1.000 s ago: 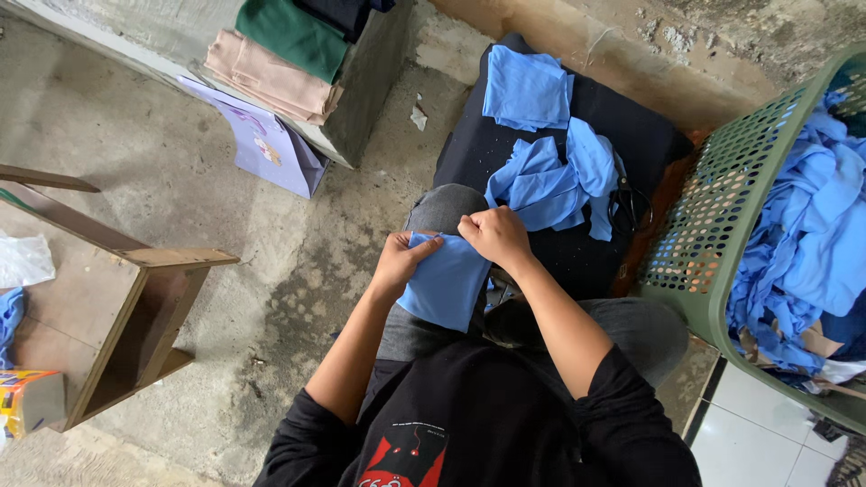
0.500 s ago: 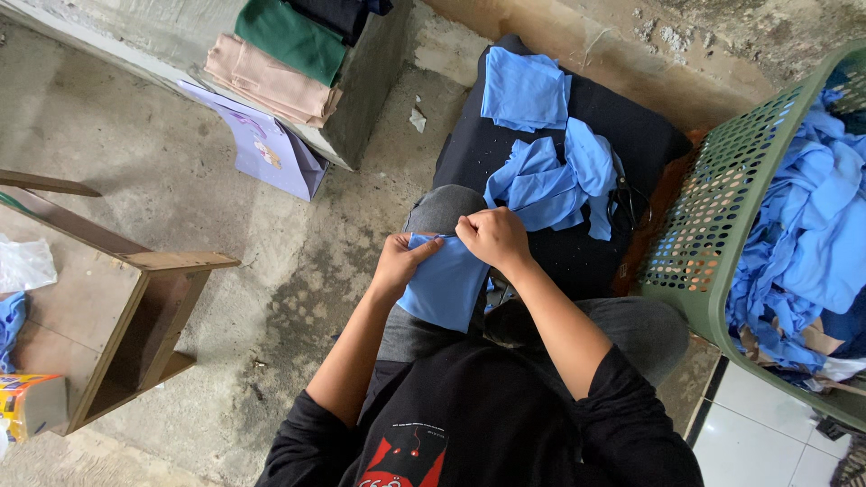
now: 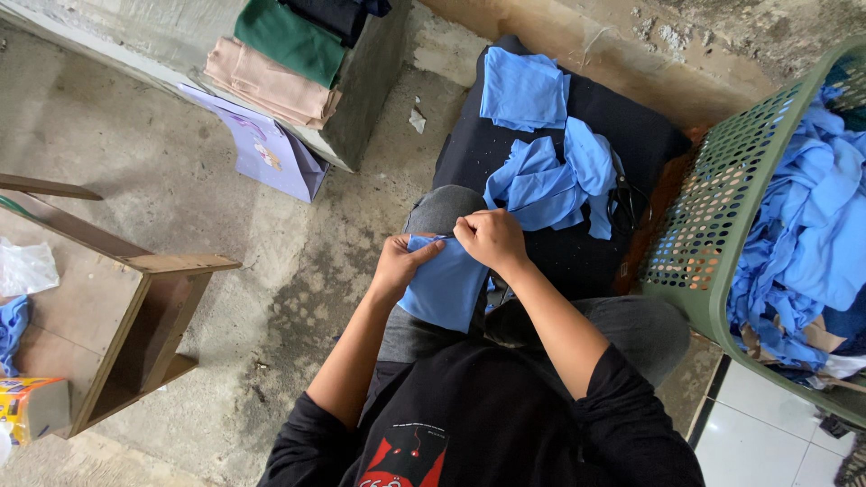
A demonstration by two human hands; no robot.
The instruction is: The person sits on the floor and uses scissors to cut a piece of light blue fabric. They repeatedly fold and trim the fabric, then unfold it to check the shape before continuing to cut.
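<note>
Both hands pinched on top edge of blue cloth piece, draped over my knee: left hand and right hand close together. Mid-handling, seemingly working the edge. Next move needs steady grip, fingers kept aligned.

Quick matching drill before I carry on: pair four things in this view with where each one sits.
1. blue cloth piece
2. green basket
3. folded blue piece
4. purple bag

A. leaning against the concrete block
B. far end of the black cushion
C. held by both hands over the lap
D. at the right, full of blue fabric

Pairs: 1-C, 2-D, 3-B, 4-A
</note>
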